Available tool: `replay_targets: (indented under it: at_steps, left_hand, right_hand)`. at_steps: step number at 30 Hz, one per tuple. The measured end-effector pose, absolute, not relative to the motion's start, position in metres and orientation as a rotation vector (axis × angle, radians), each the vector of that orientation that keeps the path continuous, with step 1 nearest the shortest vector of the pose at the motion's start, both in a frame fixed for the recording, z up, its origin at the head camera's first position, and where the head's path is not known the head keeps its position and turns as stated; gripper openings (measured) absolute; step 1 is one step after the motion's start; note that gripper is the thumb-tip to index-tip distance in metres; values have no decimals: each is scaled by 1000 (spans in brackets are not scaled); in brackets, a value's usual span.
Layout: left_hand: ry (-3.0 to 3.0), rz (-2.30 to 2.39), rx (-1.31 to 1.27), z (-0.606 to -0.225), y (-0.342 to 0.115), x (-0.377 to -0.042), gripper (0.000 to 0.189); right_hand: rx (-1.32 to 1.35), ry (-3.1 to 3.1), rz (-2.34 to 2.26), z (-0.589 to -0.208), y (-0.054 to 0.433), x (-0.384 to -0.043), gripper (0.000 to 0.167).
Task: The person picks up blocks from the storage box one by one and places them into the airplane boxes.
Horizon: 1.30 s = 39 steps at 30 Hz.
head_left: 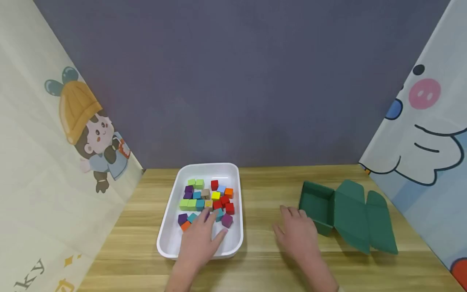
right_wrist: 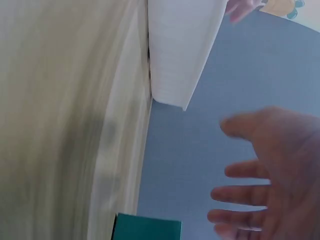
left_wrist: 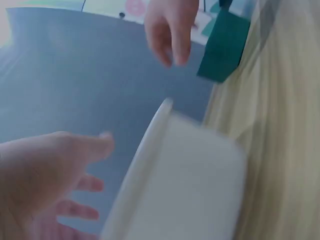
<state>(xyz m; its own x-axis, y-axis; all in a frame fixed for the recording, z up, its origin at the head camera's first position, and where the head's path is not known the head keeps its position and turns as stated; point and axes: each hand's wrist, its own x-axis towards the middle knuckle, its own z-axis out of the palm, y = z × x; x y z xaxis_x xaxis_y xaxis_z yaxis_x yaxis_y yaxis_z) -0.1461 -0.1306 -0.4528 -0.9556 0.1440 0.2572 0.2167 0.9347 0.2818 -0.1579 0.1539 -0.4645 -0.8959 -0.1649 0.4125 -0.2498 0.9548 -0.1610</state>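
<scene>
A white plastic tray [head_left: 169,239] on the left of the table holds many small coloured cubes, among them lime green [head_left: 184,204], red [head_left: 230,208] and purple [head_left: 227,220] ones. Over its near part hovers my left hand [head_left: 198,239], thumb and fingers spread, covering some cubes from the head camera. The left wrist view shows that hand [left_wrist: 55,170] beside the tray wall [left_wrist: 185,175], the fingers apart with nothing seen between them. My right hand [head_left: 300,236] is above the table, just left of a green box [head_left: 317,205]; its fingers [right_wrist: 245,195] are extended and nothing is held.
The green box stands with its lid [head_left: 352,219] unfolded to the right, flaps hanging out over the table. Bare wood tabletop [head_left: 260,194] lies between tray and box. A dark grey panel [head_left: 233,81] rises behind, and printed cloth sheets [head_left: 29,142] flank both sides.
</scene>
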Motion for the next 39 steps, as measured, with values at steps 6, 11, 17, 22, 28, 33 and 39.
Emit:
replay_targets:
  at_steps: [6, 11, 17, 22, 28, 33, 39]
  left_hand:
    - [-2739, -528, -129, -433, -175, -156, 45]
    - [-2782, -621, -36, -433, -216, -166, 49]
    - [-2849, -713, 53, -441, -251, -179, 54]
    - [-2879, -968, 112, -455, -261, -190, 56]
    - [-2798, -1272, 148, -471, -261, -195, 60]
    - [-2732, -1414, 110, -479, -262, -192, 53]
    - [-2673, -1443, 124, -487, -262, -190, 50]
  right_hand:
    - [205, -2517, 330, -460, 168, -168, 35]
    - [217, -2530, 325, -456, 177, -175, 30]
    - [207, -2635, 353, -453, 183, -183, 32]
    - [167, -2765, 381, -452, 185, -186, 36]
    - [154, -2789, 385, -456, 186, -185, 30]
    - [157, -2800, 404, -461, 188, -185, 11]
    - [122, -2833, 414, -463, 189, -186, 5]
